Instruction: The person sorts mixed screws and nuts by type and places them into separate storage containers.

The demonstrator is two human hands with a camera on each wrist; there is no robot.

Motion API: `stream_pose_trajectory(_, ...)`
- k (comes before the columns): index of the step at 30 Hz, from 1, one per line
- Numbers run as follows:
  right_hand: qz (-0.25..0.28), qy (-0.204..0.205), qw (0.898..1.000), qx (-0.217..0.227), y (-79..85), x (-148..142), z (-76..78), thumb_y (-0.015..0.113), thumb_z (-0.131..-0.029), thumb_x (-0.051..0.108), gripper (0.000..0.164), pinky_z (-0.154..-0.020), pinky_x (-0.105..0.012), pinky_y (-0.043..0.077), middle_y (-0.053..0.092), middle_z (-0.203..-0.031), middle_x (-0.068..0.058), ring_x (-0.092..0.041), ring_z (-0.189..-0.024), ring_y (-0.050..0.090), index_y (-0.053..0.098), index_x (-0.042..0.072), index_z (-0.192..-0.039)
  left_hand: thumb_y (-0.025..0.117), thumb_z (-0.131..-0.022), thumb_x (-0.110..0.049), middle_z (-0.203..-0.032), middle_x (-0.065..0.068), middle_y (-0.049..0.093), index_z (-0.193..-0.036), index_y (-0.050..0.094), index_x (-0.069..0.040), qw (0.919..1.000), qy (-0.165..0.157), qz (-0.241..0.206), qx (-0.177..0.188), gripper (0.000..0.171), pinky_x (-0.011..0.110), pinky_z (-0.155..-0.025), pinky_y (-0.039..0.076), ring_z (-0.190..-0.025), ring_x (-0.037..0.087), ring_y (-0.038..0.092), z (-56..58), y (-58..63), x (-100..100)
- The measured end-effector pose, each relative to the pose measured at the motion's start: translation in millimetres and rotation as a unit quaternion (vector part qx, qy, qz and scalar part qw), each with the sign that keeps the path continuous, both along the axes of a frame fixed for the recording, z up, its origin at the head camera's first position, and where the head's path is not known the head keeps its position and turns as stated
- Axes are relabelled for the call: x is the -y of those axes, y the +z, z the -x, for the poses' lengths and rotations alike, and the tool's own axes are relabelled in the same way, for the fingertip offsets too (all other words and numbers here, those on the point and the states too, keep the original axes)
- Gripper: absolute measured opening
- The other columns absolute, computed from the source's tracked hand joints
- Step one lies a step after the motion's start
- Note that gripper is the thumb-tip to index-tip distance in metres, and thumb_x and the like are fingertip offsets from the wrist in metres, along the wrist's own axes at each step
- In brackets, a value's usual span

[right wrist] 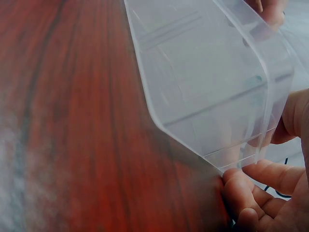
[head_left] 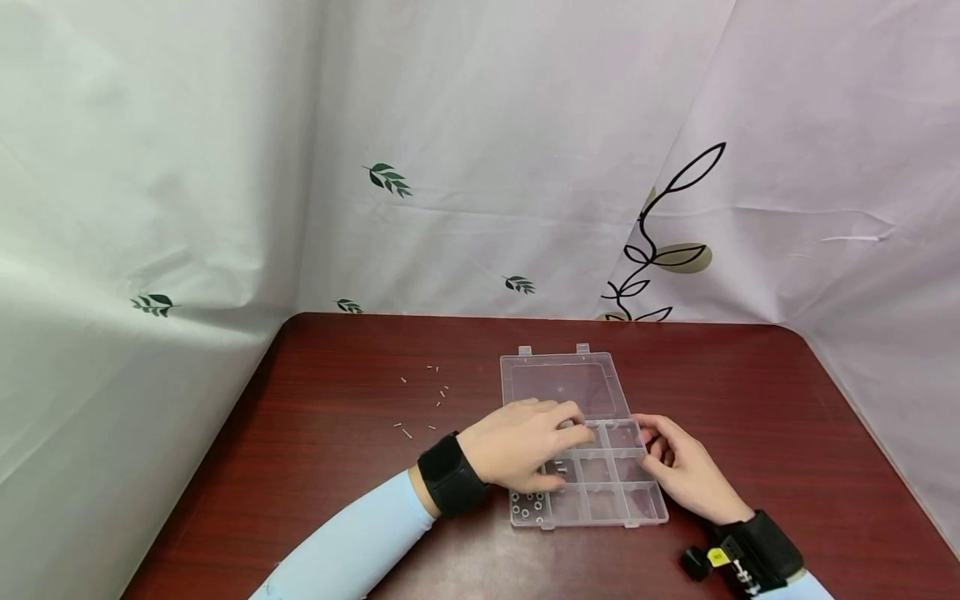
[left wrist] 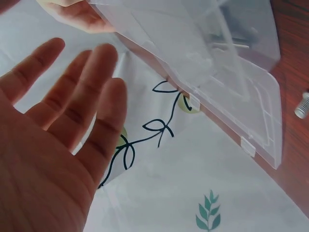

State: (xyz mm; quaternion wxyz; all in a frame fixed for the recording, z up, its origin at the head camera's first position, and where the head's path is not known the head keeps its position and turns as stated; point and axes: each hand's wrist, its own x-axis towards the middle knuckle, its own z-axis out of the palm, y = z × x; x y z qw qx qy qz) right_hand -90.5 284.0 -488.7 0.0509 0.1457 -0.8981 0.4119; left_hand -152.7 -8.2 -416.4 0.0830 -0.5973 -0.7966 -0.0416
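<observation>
A clear plastic compartment box (head_left: 645, 505) lies on the table with its lid (head_left: 558, 377) folded back. My left hand (head_left: 525, 442) hovers across the box's left compartments. The left wrist view shows its fingers (left wrist: 104, 125) loosely extended and spread, with nothing in them. At the box's right side, my right hand (head_left: 690, 471) holds the edge between thumb and fingers; the right wrist view has its curled fingers (right wrist: 239, 191) at a lower corner. Small ring-shaped metal pieces (head_left: 528, 506) sit in the front left compartment. Other small metal pieces (head_left: 561, 468) lie behind them, partly hidden by the left hand.
Several small screws (head_left: 407, 433) are scattered on the dark red wooden table (head_left: 337, 383), left of the box. One threaded screw (left wrist: 302, 105) appears close up in the left wrist view. Behind the table hangs a white cloth (head_left: 480, 167) with leaf prints.
</observation>
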Motion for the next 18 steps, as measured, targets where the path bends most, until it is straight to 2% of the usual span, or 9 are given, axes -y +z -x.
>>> stream_pose_trajectory(2, 0.001, 0.000, 1.000, -0.002, -0.4, 0, 0.1, 0.066, -0.087, -0.007, 0.050, -0.063, -0.024, 0.039, 0.054, -0.099, -0.002, -0.007, -0.076, 0.049, 0.056, 0.009, -0.133, 0.074, -0.082, -0.055, -0.128, -0.003, 0.051, -0.136, 0.054, -0.022, 0.9999, 0.010, -0.001, 0.007, 0.066, 0.027, -0.088, 0.047, -0.094, 0.011, 0.058, -0.1, -0.7, 5)
stream_pose_trajectory(4, 0.002, 0.000, 1.000, -0.004, -0.4, 0, 0.1, 0.066, -0.087, -0.007, 0.050, -0.063, -0.023, 0.039, 0.054, -0.099, -0.002, -0.007, -0.076, 0.049, 0.057, 0.009, -0.133, 0.074, -0.082, -0.055, -0.130, -0.002, 0.051, -0.137, 0.054, -0.021, 0.9998, 0.013, -0.008, 0.013, 0.068, 0.028, -0.088, 0.048, -0.095, 0.011, 0.058, 0.5, -0.9, 10)
stream_pose_trajectory(9, 0.001, 0.000, 1.000, -0.002, 1.2, 0, -0.4, 0.065, -0.087, -0.008, 0.049, -0.064, -0.024, 0.039, 0.054, -0.099, -0.003, -0.006, -0.076, 0.049, 0.057, 0.008, -0.133, 0.074, -0.084, -0.051, -0.130, -0.001, 0.051, -0.137, 0.056, -0.019, 0.9995, 0.020, -0.021, 0.016, 0.065, 0.028, -0.086, 0.048, -0.097, 0.012, 0.058, 2.9, -0.8, 27)
stream_pose_trajectory(18, -0.005, 0.000, 1.000, -0.005, 1.7, 1, -0.1, 0.065, -0.087, -0.009, 0.048, -0.064, -0.023, 0.039, 0.054, -0.098, -0.003, -0.007, -0.076, 0.048, 0.057, 0.006, -0.132, 0.074, -0.085, -0.047, -0.129, -0.002, 0.052, -0.133, 0.058, -0.020, 0.9982, 0.051, -0.019, 0.023, 0.057, 0.029, -0.085, 0.048, -0.097, 0.014, 0.060, 4.5, -4.2, 54)
